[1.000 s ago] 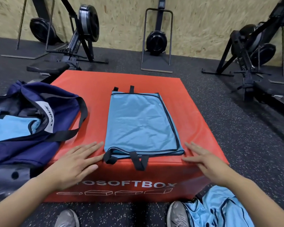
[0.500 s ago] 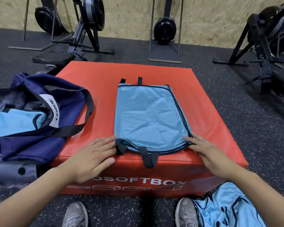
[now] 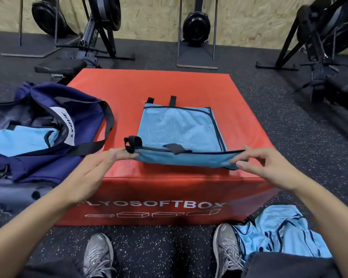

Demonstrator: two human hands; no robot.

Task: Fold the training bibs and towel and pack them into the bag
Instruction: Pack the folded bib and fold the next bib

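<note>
Bib's (image 3: 181,129) near edge now lifted off the red box (image 3: 169,187), left hand (image 3: 100,167) and right hand (image 3: 265,165) each pinching 1 corner.

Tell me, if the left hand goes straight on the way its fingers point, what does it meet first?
The left hand points right and away, pinching the bib at its near left corner. Going on, it would probably meet only more of that bib; depth is unclear.

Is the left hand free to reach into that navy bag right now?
Probably not yet: the left hand pinches the near edge of the blue bib on the red box. The navy bag sits open just beside it, nothing between.
</note>
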